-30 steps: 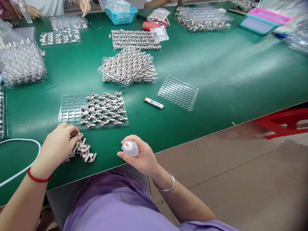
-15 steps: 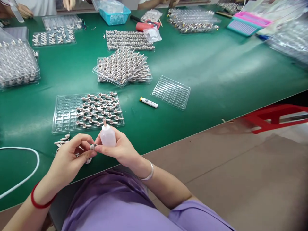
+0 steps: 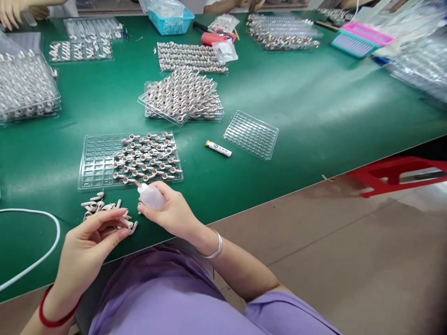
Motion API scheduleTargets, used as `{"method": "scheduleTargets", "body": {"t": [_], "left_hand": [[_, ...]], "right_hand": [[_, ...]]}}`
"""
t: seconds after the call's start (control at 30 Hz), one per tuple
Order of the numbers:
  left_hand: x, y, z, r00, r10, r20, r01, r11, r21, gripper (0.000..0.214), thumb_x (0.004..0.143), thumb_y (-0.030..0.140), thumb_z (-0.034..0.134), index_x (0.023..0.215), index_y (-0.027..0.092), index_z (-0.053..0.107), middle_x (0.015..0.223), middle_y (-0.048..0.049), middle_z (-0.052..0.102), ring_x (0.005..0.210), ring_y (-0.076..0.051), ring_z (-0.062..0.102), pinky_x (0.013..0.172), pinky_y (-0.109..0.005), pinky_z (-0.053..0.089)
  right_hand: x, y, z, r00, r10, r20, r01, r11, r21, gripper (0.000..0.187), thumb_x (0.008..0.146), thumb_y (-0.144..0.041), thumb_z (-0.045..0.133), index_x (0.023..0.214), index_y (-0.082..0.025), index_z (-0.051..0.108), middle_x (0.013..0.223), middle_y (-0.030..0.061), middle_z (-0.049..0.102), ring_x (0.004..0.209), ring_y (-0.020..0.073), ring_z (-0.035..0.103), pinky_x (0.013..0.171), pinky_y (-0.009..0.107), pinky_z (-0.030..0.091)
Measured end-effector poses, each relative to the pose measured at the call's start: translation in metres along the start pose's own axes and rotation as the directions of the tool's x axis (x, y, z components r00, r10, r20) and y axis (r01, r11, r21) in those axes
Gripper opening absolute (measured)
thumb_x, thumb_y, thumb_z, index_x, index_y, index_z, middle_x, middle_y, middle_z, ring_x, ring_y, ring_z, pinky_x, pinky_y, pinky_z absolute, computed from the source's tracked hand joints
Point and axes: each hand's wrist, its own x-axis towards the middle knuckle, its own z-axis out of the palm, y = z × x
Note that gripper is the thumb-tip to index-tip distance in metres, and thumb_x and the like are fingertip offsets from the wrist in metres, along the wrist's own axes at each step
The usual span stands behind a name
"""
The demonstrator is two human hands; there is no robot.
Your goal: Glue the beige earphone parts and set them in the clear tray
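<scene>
A small white squeeze bottle [image 3: 152,197] with a thin brownish tip lies tilted in my right hand [image 3: 171,209], its tip toward the upper left. A bit of something white shows below my right fingers, too small to name. My left hand [image 3: 92,239] has its thumb and index finger around a white earbud shell [image 3: 125,222] at the near side of a loose pile of earbud shells [image 3: 101,206]. Beyond both hands, a clear blister tray [image 3: 99,160] holds rows of the same shells on its right side.
Stacked filled trays [image 3: 181,95] stand farther back. A white marked tube [image 3: 218,148] lies by a clear tray [image 3: 251,135]. At left are a white cable [image 3: 52,218] and a tray stack [image 3: 26,88]. A blue basket [image 3: 171,23] and other people's hands [image 3: 12,14] are across the table.
My hands have moved apart. My left hand has shifted left and down to the shell pile, and the bottle in my right hand has tipped leftward. The view has shifted slightly.
</scene>
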Motion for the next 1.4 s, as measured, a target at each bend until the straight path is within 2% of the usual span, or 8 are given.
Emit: {"method": "scheduleTargets", "body": {"t": [0.07, 0.17, 0.33, 0.43, 0.6, 0.8, 1.23, 1.4], "left_hand": [[-0.006, -0.001, 0.001, 0.995, 0.092, -0.039, -0.086, 0.988, 0.129, 0.026, 0.077, 0.028, 0.075, 0.103, 0.028, 0.073, 0.096, -0.001, 0.076, 0.078, -0.017, 0.073, 0.077, -0.029, 0.061], [-0.013, 0.001, 0.003, 0.962, 0.265, -0.068, -0.227, 0.912, 0.341, 0.023, 0.08, 0.027, 0.072, 0.103, 0.028, 0.072, 0.097, 0.0003, 0.076, 0.078, -0.015, 0.072, 0.077, -0.025, 0.059], [-0.021, 0.01, 0.008, 0.923, 0.375, 0.088, -0.376, 0.828, 0.417, 0.017, 0.084, 0.02, 0.066, 0.097, 0.027, 0.073, 0.086, 0.0004, 0.071, 0.072, -0.011, 0.067, 0.066, -0.018, 0.053], [-0.027, 0.011, 0.011, 0.951, 0.275, 0.141, -0.306, 0.904, 0.3, 0.017, 0.085, 0.019, 0.064, 0.095, 0.028, 0.074, 0.083, 0.0007, 0.069, 0.07, -0.011, 0.066, 0.062, -0.017, 0.052], [-0.036, 0.003, 0.014, 0.981, 0.004, 0.194, -0.013, 0.999, 0.046, 0.015, 0.087, 0.027, 0.062, 0.093, 0.027, 0.076, 0.07, 0.0005, 0.059, 0.056, -0.009, 0.055, 0.049, -0.018, 0.046], [-0.04, -0.007, 0.017, 0.929, -0.258, 0.265, 0.316, 0.926, -0.206, 0.018, 0.081, 0.036, 0.07, 0.076, 0.021, 0.077, 0.07, -0.0017, 0.053, 0.061, -0.011, 0.052, 0.049, -0.02, 0.045], [-0.041, -0.003, 0.02, 0.909, -0.246, 0.335, 0.337, 0.909, -0.247, 0.017, 0.08, 0.035, 0.071, 0.073, 0.021, 0.078, 0.069, -0.0021, 0.05, 0.062, -0.012, 0.049, 0.048, -0.02, 0.046], [-0.039, -0.001, 0.02, 0.935, -0.173, 0.309, 0.235, 0.957, -0.173, 0.016, 0.084, 0.034, 0.066, 0.083, 0.026, 0.079, 0.07, -0.001, 0.053, 0.059, -0.01, 0.052, 0.045, -0.019, 0.047]], "right_hand": [[-0.005, -0.001, 0.001, 0.997, -0.068, -0.041, 0.066, 0.997, -0.035, 0.026, 0.075, -0.03, 0.073, 0.094, -0.022, 0.058, 0.085, 0.0002, 0.068, 0.073, 0.016, 0.063, 0.066, 0.027, 0.052], [-0.017, -0.006, 0.002, 0.971, -0.223, -0.085, 0.23, 0.969, 0.091, 0.024, 0.076, -0.027, 0.072, 0.095, -0.022, 0.058, 0.094, 0.0034, 0.069, 0.084, 0.0177, 0.066, 0.075, 0.03, 0.055], [-0.034, -0.013, 0.003, 0.947, -0.321, 0.029, 0.295, 0.899, 0.324, 0.026, 0.077, -0.025, 0.073, 0.096, -0.023, 0.055, 0.091, 0.0039, 0.07, 0.082, 0.0173, 0.068, 0.078, 0.033, 0.057], [-0.039, -0.01, 0.004, 0.953, -0.294, 0.067, 0.254, 0.901, 0.352, 0.029, 0.074, -0.023, 0.074, 0.096, -0.023, 0.055, 0.088, 0.0034, 0.07, 0.079, 0.0169, 0.068, 0.073, 0.031, 0.057], [-0.043, -0.004, 0.008, 0.951, -0.288, 0.112, 0.224, 0.893, 0.39, 0.028, 0.074, -0.019, 0.074, 0.094, -0.022, 0.056, 0.085, 0.0031, 0.069, 0.073, 0.0149, 0.066, 0.068, 0.029, 0.055], [-0.046, -0.001, 0.01, 0.959, -0.24, 0.153, 0.142, 0.869, 0.473, 0.03, 0.073, -0.022, 0.076, 0.092, -0.02, 0.053, 0.083, 0.0025, 0.068, 0.068, 0.0122, 0.064, 0.064, 0.025, 0.054], [-0.048, 0.001, 0.011, 0.963, -0.171, 0.21, 0.007, 0.789, 0.614, 0.033, 0.068, -0.012, 0.077, 0.09, -0.018, 0.053, 0.081, 0.0005, 0.067, 0.066, 0.0094, 0.062, 0.062, 0.022, 0.054], [-0.048, 0.001, 0.009, 0.96, -0.178, 0.214, 0.018, 0.808, 0.589, 0.032, 0.072, -0.015, 0.075, 0.092, -0.02, 0.05, 0.083, -0.0006, 0.063, 0.068, 0.0086, 0.06, 0.063, 0.021, 0.052]]}}
